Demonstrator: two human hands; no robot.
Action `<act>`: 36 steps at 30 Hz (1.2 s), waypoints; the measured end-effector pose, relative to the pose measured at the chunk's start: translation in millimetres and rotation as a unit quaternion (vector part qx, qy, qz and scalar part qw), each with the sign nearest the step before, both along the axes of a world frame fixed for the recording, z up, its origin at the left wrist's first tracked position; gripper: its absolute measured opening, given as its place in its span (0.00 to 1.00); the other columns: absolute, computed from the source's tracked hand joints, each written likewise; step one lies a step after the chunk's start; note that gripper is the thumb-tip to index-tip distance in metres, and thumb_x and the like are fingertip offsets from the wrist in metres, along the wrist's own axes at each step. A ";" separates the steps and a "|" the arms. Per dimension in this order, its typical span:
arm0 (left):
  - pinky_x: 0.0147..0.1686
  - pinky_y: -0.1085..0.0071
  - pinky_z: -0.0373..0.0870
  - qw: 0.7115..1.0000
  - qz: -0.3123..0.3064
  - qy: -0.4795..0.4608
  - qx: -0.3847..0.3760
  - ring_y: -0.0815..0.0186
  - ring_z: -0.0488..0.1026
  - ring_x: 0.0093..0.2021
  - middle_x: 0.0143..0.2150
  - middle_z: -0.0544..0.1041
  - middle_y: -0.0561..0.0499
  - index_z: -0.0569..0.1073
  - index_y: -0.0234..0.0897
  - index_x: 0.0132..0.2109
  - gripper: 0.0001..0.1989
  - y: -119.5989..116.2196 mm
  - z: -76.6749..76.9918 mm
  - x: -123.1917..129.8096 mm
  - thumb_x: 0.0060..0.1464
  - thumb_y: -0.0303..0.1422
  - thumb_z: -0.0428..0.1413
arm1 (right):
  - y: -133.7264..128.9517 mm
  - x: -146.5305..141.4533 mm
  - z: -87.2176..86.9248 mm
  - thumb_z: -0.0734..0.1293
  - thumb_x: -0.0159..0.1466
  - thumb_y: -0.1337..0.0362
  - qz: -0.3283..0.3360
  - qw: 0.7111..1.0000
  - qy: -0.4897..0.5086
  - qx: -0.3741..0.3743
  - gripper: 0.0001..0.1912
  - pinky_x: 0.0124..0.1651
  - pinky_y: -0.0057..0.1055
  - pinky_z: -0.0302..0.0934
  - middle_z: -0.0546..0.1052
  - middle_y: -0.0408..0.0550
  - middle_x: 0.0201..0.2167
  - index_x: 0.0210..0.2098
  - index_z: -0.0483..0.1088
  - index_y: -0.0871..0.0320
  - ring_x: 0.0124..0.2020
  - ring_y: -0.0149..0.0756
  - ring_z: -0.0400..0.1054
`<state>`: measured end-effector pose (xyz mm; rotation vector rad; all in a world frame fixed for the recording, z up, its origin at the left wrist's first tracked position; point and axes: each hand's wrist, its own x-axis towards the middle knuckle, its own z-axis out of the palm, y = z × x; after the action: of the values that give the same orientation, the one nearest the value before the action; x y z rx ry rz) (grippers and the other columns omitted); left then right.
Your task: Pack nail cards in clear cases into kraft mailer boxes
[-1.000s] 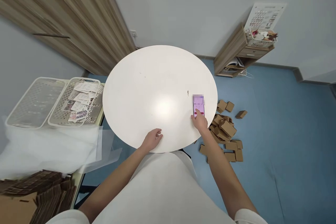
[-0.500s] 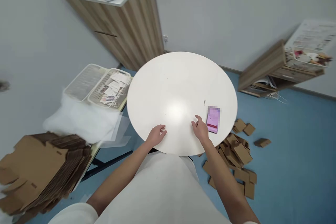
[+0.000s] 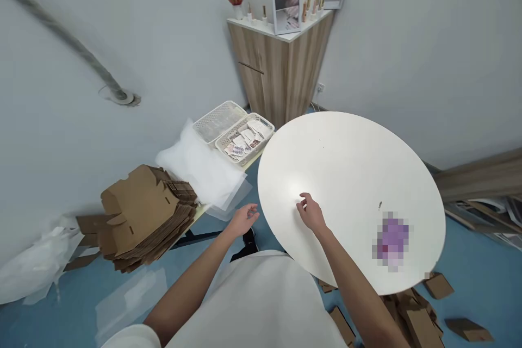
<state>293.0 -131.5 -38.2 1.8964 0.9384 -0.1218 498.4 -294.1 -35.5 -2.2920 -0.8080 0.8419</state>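
My left hand (image 3: 243,219) hangs in the air just off the left edge of the round white table (image 3: 346,163), its fingers loosely curved and apart, holding nothing. Over the left part of the tabletop is my right hand (image 3: 310,212), also without anything in it, thumb and fingers apart. A purple item (image 3: 392,239), blurred out by pixels, lies on the table to the right of my right hand. Left of my left hand sit a stack of flat brown cardboard boxes (image 3: 142,212) and a pile of white translucent sheets (image 3: 202,166).
Behind the sheets stand two white plastic baskets, one basket (image 3: 222,144) holding cards and small packets. A wooden cabinet (image 3: 277,76) with picture frames and small bottles fills the corner. Folded brown boxes (image 3: 420,323) lie on the blue floor at lower right.
My view has turned left, so the table now appears further right. My left hand, over the table's near edge before, is now off its left side. The purple item is now farther from my right hand.
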 end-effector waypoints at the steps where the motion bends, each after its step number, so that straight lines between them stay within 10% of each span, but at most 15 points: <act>1: 0.40 0.68 0.68 1.000 0.012 -0.004 0.000 0.62 0.70 0.43 0.47 0.71 0.44 0.65 0.36 0.51 0.22 10.5 0.3 -8.8 0.52 0.42 0.49 | 12.7 -5.2 1.7 0.55 0.59 0.61 0.013 1.000 -0.003 -0.004 0.17 0.31 0.27 0.57 0.71 0.42 0.33 0.48 0.57 0.53 0.25 0.30 0.64; 7: 0.40 0.67 0.68 0.999 0.026 -0.042 0.019 0.62 0.70 0.42 0.47 0.71 0.44 0.65 0.35 0.52 0.22 79.2 10.2 -53.1 0.51 0.40 0.49 | 87.3 -39.6 18.7 0.56 0.59 0.60 0.064 0.997 -0.046 -0.016 0.18 0.31 0.28 0.57 0.72 0.44 0.35 0.49 0.58 0.53 0.27 0.31 0.66; 18: 0.44 0.66 0.64 0.989 -0.108 -0.029 0.094 0.58 0.70 0.45 0.50 0.70 0.45 0.64 0.40 0.54 0.26 174.0 73.0 -96.5 0.48 0.43 0.51 | 159.8 -83.1 57.4 0.55 0.59 0.57 0.135 0.987 -0.082 -0.012 0.20 0.33 0.31 0.60 0.73 0.45 0.36 0.50 0.59 0.51 0.30 0.34 0.67; 26: 0.42 0.65 0.65 0.992 -0.095 -0.051 0.072 0.56 0.70 0.45 0.52 0.69 0.41 0.64 0.35 0.53 0.28 219.6 65.1 -43.0 0.47 0.43 0.52 | 223.9 -60.1 47.1 0.56 0.60 0.62 0.188 0.975 -0.115 0.014 0.18 0.41 0.31 0.59 0.71 0.50 0.41 0.49 0.62 0.56 0.40 0.36 0.66; 36: 0.40 0.69 0.65 0.998 -0.052 0.048 -0.002 0.60 0.70 0.44 0.46 0.72 0.45 0.67 0.35 0.46 0.18 289.6 8.5 66.7 0.47 0.37 0.53 | 340.9 -21.6 -13.1 0.56 0.60 0.70 0.272 0.947 -0.137 -0.107 0.24 0.46 0.37 0.53 0.70 0.53 0.44 0.56 0.54 0.56 0.46 0.42 0.63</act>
<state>359.7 158.1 -29.6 1.9499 0.9031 -0.2780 476.9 46.8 -48.6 -2.4414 -1.5941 0.8801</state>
